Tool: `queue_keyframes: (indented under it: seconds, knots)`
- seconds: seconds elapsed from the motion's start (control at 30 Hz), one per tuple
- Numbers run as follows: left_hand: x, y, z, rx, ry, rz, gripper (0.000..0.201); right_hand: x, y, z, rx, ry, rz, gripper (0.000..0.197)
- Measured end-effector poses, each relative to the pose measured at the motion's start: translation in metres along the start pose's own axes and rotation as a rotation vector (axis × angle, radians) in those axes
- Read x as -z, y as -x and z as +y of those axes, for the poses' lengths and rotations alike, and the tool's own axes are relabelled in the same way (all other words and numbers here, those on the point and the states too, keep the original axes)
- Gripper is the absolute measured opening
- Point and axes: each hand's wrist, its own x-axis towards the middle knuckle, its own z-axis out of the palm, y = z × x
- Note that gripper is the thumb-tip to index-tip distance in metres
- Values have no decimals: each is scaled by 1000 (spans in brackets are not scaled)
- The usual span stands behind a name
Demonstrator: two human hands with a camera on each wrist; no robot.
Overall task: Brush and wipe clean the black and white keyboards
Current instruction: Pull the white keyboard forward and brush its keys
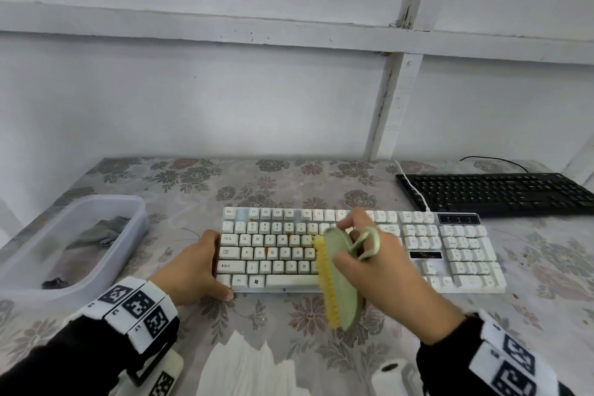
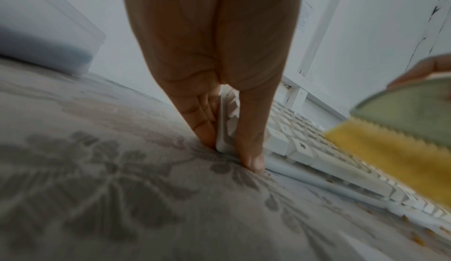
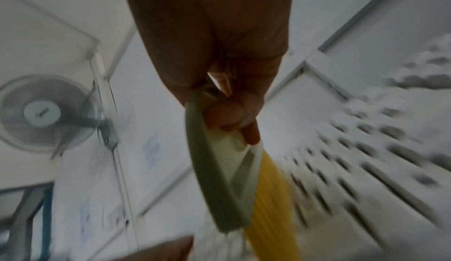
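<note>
A white keyboard (image 1: 450,251) lies mid-table, with brown stains among its left keys. My left hand (image 1: 196,270) holds its left end, fingers (image 2: 202,122) along the side and the thumb at the front corner of the white keyboard (image 2: 300,149). My right hand (image 1: 369,264) grips the looped handle of a pale green scrub brush (image 1: 340,280) with yellow bristles (image 2: 390,161), tilted over the middle keys. In the blurred right wrist view the brush (image 3: 219,184) hangs from my fingers. A black keyboard (image 1: 495,193) sits at the back right.
A translucent plastic tub (image 1: 29,273) holding a grey cloth (image 1: 99,235) stands at the left of the floral tablecloth (image 1: 283,177). Folded white tissue paper (image 1: 250,366) and a paper roll (image 1: 390,373) lie at the front edge. A white wall runs behind the table.
</note>
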Motion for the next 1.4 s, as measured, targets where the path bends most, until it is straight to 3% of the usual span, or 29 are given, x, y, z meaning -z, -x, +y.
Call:
queue_keyframes:
  seconds: [0.2, 0.57, 0.87, 1.0, 1.27, 1.4]
  knots:
    - [0, 0, 0, -7, 0, 4, 87, 12, -37, -14, 26, -87, 247, 19]
    - [0, -1, -1, -5, 7, -2, 86, -12, 15, 8, -16, -32, -11, 17]
    - [0, 1, 2, -6, -34, 17, 86, 4, -36, -24, 17, -96, 188, 18]
    - [-1, 1, 2, -6, -37, 18, 84, -11, -37, -19, 53, -87, 161, 16]
    - [-1, -1, -1, -18, -5, 14, 86, -19, 4, -6, 27, -51, -50, 12]
    - [-1, -1, -1, -21, -2, 13, 86, 1, -9, -21, 20, -86, 70, 12]
